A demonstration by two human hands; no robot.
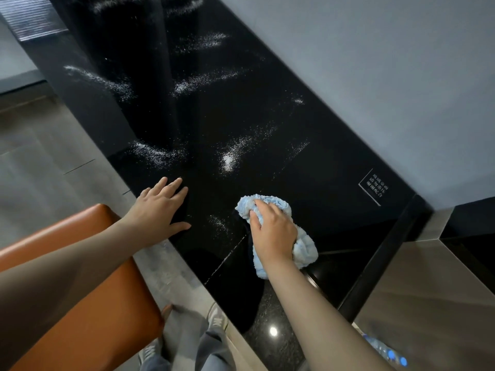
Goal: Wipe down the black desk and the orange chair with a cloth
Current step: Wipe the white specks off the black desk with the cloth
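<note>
Cloth (304, 246), fluffy blue, is bunched in curled fingers of right hand (272, 231) on glossy black desk (267, 116); left hand (158, 207) lies flat.

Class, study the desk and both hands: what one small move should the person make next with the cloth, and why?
Probably slide the right hand, which grips the blue cloth on the black desk, forward and left across the nearest white streak. More white speckled residue marks the desk ahead, while the left hand rests flat near the edge.
</note>
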